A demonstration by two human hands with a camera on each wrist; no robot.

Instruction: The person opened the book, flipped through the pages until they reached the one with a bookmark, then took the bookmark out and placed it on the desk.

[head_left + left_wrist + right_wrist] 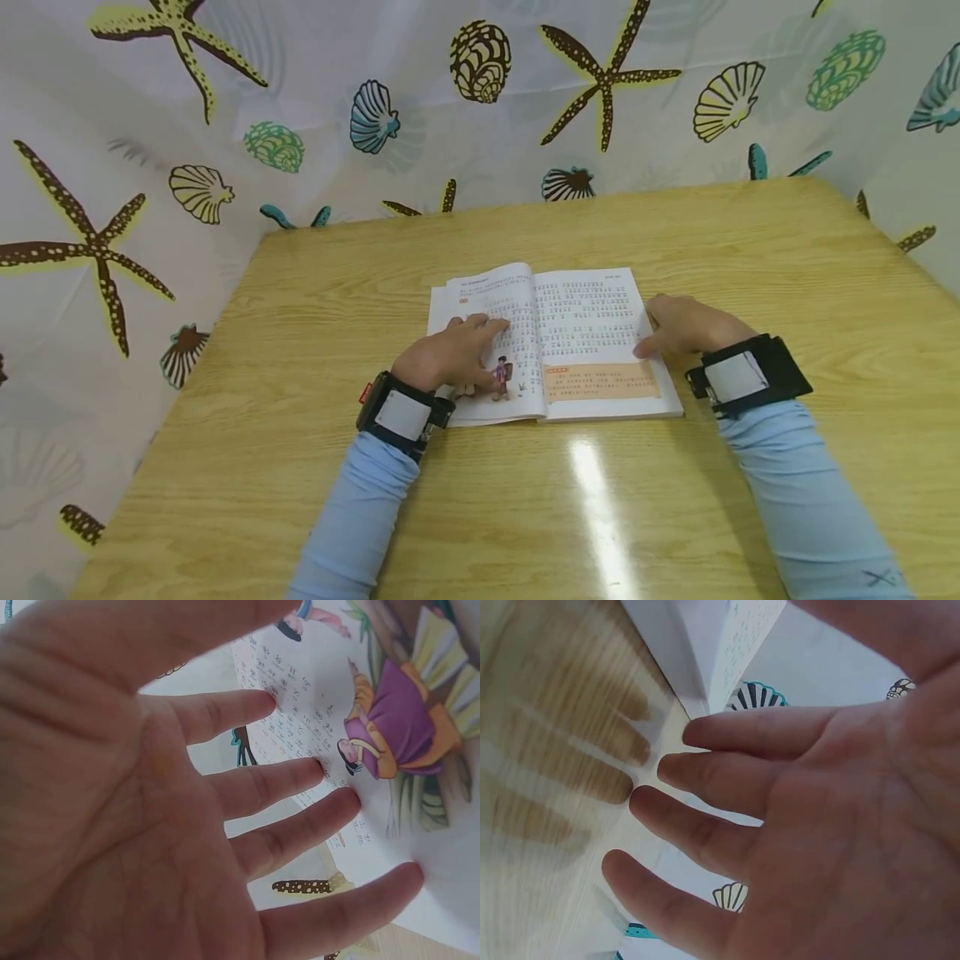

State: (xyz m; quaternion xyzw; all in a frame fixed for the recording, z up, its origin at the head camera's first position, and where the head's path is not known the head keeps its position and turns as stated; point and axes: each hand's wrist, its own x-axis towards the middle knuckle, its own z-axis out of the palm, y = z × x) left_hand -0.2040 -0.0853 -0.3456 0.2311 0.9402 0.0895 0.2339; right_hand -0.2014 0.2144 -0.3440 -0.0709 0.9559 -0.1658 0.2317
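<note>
One book [551, 350] lies open and face up on the wooden bench [300, 358], near mid-width. We find the spread wider from side to side than it is deep, with its spine running away from the person and the lines of print reading upright from the person's side. The left page [491, 292] bows upward toward the spine, and another sheet shows past its outer edge; the right page [585, 312] lies flatter, with an orange panel [600, 382] of text along its near part.

We record the left hand [453, 352] spread wide over the left page, gripping nothing, its fingertips [405, 881] meeting the paper. It hides part of the print, beside a small printed figure [502, 379]. We also see a purple-robed figure [397, 720] from the left wrist.

We note the right hand [686, 325] extended at the book's right edge, thumb over the page margin, fingers [697, 829] reaching down beside the book; firm contact with the bench we cannot tell.

Both wrists carry black straps [403, 414] above light-blue sleeves [352, 508]. A cloth [420, 50] printed with starfish and shells borders the bench. We observe a bright reflection [596, 500] nearer the person.
</note>
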